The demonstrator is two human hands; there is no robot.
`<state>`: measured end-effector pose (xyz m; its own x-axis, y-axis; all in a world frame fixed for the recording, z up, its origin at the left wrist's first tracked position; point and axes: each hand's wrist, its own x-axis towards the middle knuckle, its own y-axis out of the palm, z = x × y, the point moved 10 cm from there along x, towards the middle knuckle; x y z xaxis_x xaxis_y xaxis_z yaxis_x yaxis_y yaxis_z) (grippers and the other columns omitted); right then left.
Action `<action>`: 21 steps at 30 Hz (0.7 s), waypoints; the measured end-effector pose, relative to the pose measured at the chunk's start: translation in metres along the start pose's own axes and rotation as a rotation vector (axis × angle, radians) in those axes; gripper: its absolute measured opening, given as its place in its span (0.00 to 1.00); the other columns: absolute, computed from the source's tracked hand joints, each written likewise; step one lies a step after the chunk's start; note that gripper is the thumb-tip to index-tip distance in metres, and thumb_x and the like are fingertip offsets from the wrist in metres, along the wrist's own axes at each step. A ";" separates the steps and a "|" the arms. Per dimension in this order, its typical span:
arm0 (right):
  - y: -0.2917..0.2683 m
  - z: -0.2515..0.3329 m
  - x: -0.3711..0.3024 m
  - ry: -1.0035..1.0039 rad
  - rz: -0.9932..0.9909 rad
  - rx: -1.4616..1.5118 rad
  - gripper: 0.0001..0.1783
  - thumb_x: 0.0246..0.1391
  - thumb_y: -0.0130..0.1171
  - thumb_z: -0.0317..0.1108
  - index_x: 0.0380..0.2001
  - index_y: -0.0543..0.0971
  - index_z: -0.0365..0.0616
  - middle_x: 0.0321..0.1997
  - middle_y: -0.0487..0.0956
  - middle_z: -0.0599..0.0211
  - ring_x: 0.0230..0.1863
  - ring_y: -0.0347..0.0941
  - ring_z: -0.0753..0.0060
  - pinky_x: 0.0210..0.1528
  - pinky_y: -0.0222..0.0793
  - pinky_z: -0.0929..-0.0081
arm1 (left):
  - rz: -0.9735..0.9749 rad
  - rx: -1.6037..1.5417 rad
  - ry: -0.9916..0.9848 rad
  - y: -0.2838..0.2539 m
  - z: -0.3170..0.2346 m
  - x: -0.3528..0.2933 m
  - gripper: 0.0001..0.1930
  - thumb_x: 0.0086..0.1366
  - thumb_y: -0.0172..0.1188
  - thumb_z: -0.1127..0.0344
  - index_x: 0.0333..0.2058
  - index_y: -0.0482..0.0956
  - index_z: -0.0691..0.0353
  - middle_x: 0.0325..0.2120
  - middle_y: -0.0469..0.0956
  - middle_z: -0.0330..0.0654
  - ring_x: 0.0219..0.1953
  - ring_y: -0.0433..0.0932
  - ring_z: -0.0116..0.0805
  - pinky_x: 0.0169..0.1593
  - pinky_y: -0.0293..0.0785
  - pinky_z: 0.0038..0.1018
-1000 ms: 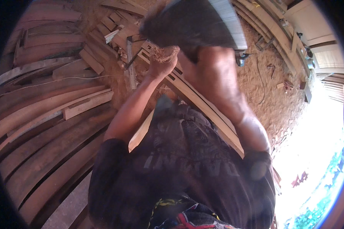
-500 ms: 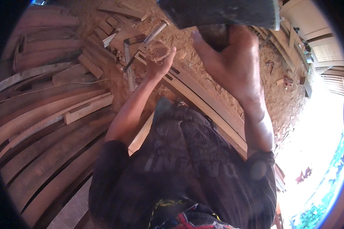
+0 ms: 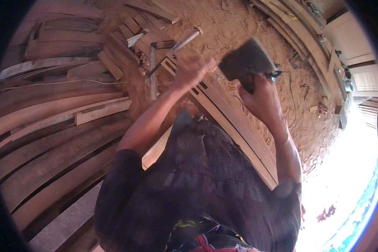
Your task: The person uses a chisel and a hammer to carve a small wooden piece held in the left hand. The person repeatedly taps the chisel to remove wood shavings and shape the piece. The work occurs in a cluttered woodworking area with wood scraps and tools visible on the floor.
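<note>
My left hand (image 3: 191, 69) is over the far end of a light wooden beam (image 3: 231, 122) with slots cut in it. Its fingers are smeared by motion, so whether they hold anything is unclear. Raised to the right of the beam, my right hand (image 3: 262, 98) grips a hatchet (image 3: 248, 61) with a dark, flared head, its broad edge turned to the right. The hatchet's handle is mostly hidden by the hand. Just beyond my left hand lies a metal bar-like tool (image 3: 186, 39). A carpenter's square (image 3: 153, 71) rests left of the beam's end.
Long boards (image 3: 63, 147) are stacked along the left. Small wood offcuts (image 3: 132, 26) lie at the far left of the beam. Shavings and sawdust cover the ground (image 3: 222, 25). More long timbers (image 3: 298, 33) and pale panels (image 3: 350, 42) stand at the far right.
The hatchet has dropped away from the camera, and its whole head now shows. My left hand has turned and its fingers have drawn in; the shavings by it no longer show clearly.
</note>
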<state>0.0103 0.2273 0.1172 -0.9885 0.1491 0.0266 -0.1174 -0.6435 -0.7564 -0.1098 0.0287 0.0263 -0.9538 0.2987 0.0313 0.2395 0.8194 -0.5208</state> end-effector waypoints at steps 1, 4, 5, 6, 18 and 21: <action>-0.003 -0.009 -0.008 0.058 -0.034 0.059 0.16 0.51 0.66 0.36 0.34 0.80 0.30 0.31 0.82 0.35 0.38 0.83 0.37 0.41 0.78 0.51 | -0.045 -0.124 -0.172 -0.018 0.005 0.009 0.23 0.63 0.72 0.45 0.20 0.76 0.55 0.19 0.78 0.35 0.21 0.79 0.27 0.33 0.81 0.34; -0.004 -0.033 -0.023 0.169 -0.095 0.140 0.21 0.53 0.71 0.39 0.38 0.81 0.29 0.31 0.83 0.43 0.36 0.83 0.47 0.41 0.78 0.57 | -0.148 -0.433 0.094 -0.062 -0.029 0.037 0.21 0.64 0.72 0.48 0.22 0.78 0.56 0.18 0.77 0.35 0.18 0.77 0.25 0.25 0.79 0.29; -0.003 -0.040 -0.025 0.176 -0.105 0.132 0.21 0.53 0.72 0.39 0.39 0.81 0.29 0.30 0.84 0.49 0.32 0.82 0.56 0.39 0.78 0.60 | -0.145 -0.417 0.176 -0.072 -0.052 0.046 0.20 0.65 0.72 0.49 0.23 0.79 0.56 0.18 0.77 0.35 0.18 0.77 0.24 0.24 0.78 0.28; 0.000 -0.046 -0.026 0.181 -0.116 0.124 0.21 0.53 0.72 0.39 0.39 0.81 0.29 0.28 0.84 0.54 0.29 0.81 0.65 0.36 0.77 0.62 | -0.141 -0.401 0.258 -0.078 -0.068 0.049 0.19 0.65 0.72 0.51 0.24 0.80 0.56 0.18 0.78 0.35 0.18 0.78 0.24 0.23 0.78 0.27; 0.043 -0.068 -0.032 0.388 0.035 0.237 0.22 0.51 0.72 0.38 0.40 0.81 0.27 0.36 0.84 0.38 0.40 0.85 0.45 0.45 0.77 0.58 | -0.053 -0.045 0.321 -0.047 -0.052 0.046 0.15 0.65 0.73 0.56 0.39 0.84 0.61 0.34 0.86 0.42 0.38 0.85 0.35 0.42 0.81 0.36; 0.039 -0.061 -0.027 0.336 0.002 0.240 0.22 0.51 0.72 0.38 0.40 0.80 0.27 0.36 0.84 0.38 0.41 0.85 0.44 0.44 0.77 0.58 | 0.027 0.112 0.304 -0.044 -0.056 0.048 0.16 0.64 0.73 0.55 0.40 0.84 0.61 0.34 0.85 0.43 0.39 0.85 0.37 0.42 0.80 0.38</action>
<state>0.0378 0.2439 0.0476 -0.9073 0.3588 -0.2193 -0.1737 -0.7948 -0.5815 -0.1554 0.0347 0.0986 -0.8457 0.4658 0.2604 0.2266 0.7553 -0.6150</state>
